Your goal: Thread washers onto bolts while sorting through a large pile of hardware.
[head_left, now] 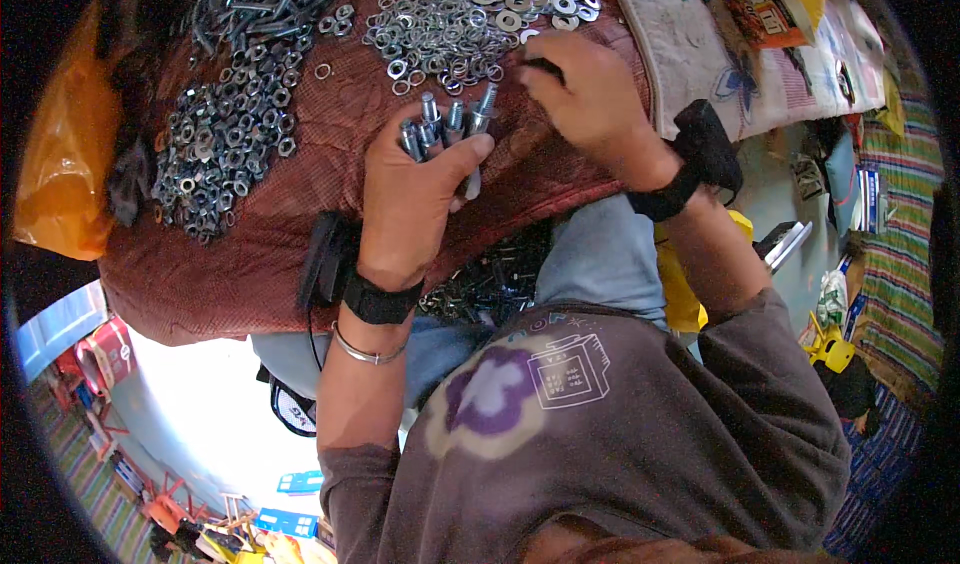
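left grip [405,189] clasps bolts [484,110] near heaped nuts [225,129]; right grip [592,92], loosely curled beside washers [440,32], contents unclear.

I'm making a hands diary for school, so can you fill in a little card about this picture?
Left hand: holds several metal bolts, threaded tips showing
Right hand: blurry, near the washers; can't tell if it holds anything
Nuts: heaped at the picture's left
Loose bolts: piled beyond the nuts
Cloth: reddish-brown, under the piles
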A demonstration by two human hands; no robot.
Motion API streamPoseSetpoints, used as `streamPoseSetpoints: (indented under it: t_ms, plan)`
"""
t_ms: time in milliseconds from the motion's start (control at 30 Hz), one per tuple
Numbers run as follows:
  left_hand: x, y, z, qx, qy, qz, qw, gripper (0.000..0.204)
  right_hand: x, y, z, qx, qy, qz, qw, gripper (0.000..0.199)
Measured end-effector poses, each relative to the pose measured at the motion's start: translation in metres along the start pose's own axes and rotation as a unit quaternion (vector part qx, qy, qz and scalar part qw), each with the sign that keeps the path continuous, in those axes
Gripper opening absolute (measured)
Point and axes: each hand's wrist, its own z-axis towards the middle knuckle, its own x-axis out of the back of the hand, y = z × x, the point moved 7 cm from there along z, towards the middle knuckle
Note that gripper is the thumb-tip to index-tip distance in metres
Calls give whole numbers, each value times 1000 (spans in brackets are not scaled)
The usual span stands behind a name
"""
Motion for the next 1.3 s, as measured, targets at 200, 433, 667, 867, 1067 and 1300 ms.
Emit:
streamPoseSetpoints:
  t_ms: [200,433,667,867,1067,1300]
  plan:
    - [1,0,-2,-7,1,-20,1000,14,-14,-12,3,-1,18,-96,995,21]
    - [4,-1,-2,7,19,3,1000,13,-15,-17,4,-7,-9,-90,996,18]
    - [4,0,-1,-9,9,-30,999,12,-15,-16,2,-25,8,-87,996,18]
    - [3,-1,-2,-2,-1,-48,999,13,-2,-9,2,-1,51,52,997,14]
    - [4,-4,-1,-5,-12,-58,998,13,-8,-3,3,-151,-15,187,971,12]
    - [3,-1,-2,-1,5,-67,998,16,0,-35,11,-47,-5,218,975,11]
